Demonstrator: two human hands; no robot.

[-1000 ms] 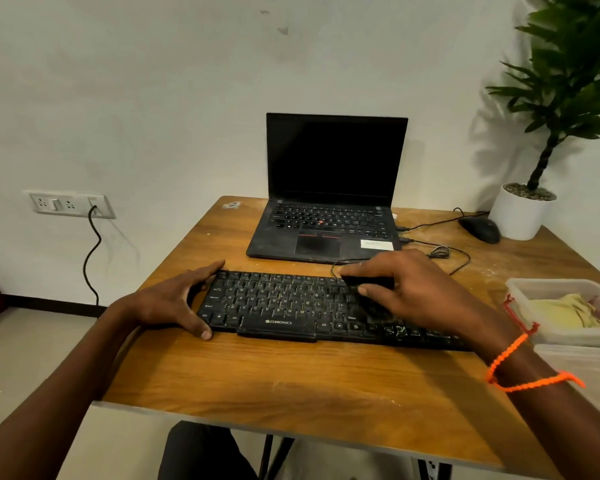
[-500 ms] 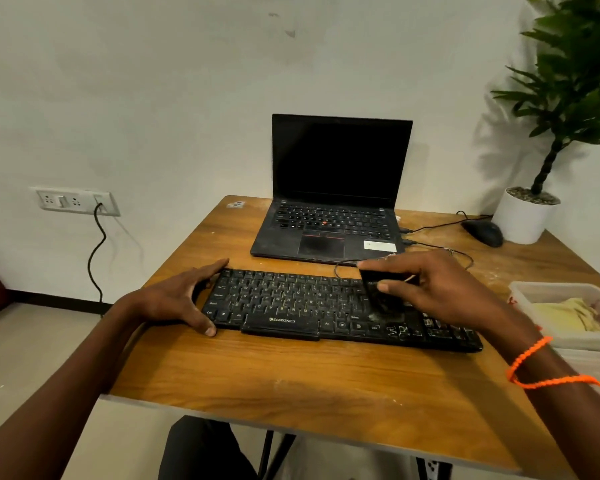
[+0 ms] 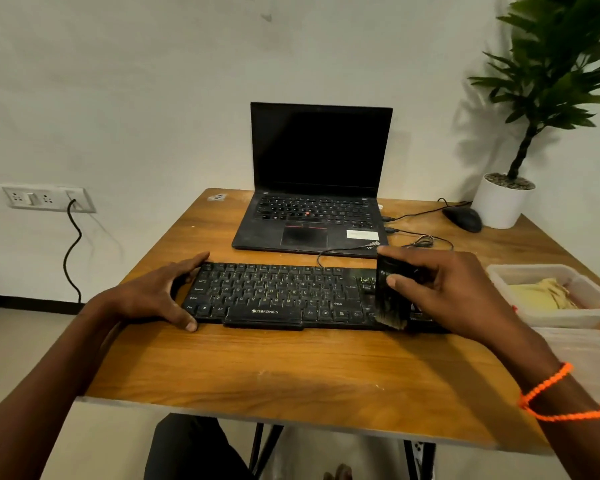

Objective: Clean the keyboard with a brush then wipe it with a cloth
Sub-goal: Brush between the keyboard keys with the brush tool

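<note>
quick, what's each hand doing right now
Left hand: open, bracing the black plastic keyboard.
Right hand: gripping the black bristle brush.

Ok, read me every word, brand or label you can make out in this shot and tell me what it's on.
"ZEBRONICS": printed white on the front edge of the keyboard.
"Ctrl", "Alt": legible key legends on its bottom row; most other keys too small.
White sticker on the laptop palm rest: too blurred to read.
Laptop corner logo: unreadable.
Marking on the brush: unreadable.
</note>
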